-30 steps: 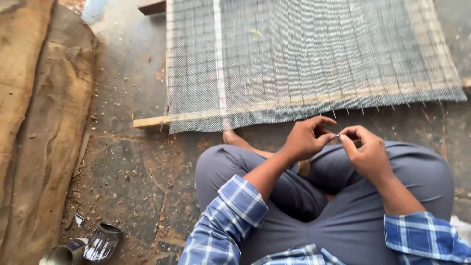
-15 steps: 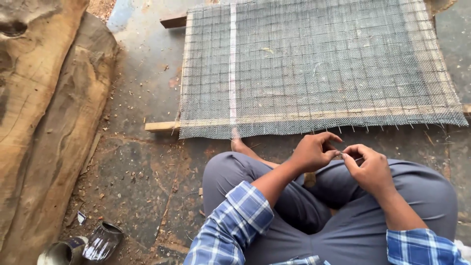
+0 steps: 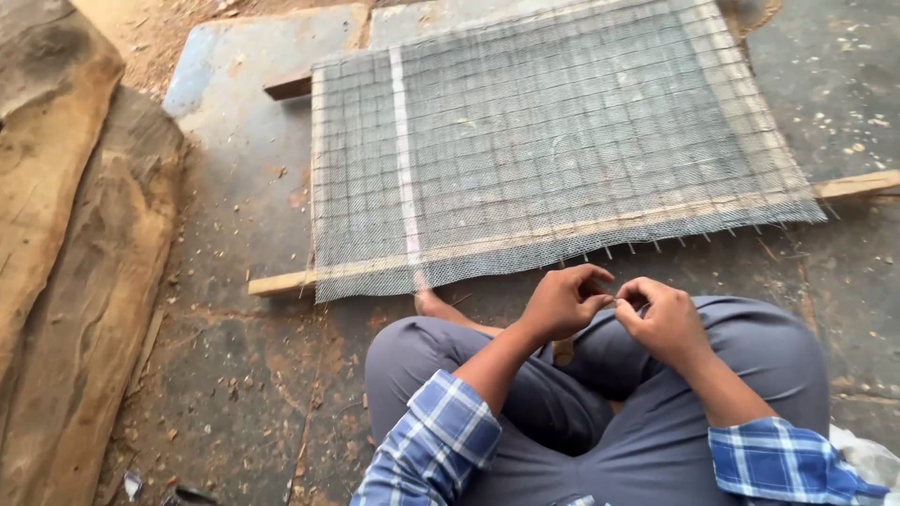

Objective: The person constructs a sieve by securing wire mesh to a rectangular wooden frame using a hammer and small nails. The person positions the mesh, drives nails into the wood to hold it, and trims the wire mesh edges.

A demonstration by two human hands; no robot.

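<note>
Mesh panel (image 3: 562,150): one; left hand (image 3: 562,302), right hand (image 3: 667,321) pinching together.

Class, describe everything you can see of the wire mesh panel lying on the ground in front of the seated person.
The wire mesh panel is a large grey rectangle lying flat on the floor, a fine mesh over a coarser wire grid. Pale wooden strips run under its near edge and stick out at both sides. A light band crosses it near its left side. Short wire ends poke out along the near edge. Neither the left hand nor the right hand touches it.

Workshop floor, sawdust (image 3: 187,37), timber slabs (image 3: 66,234), wire mesh (image 3: 553,150)
</note>
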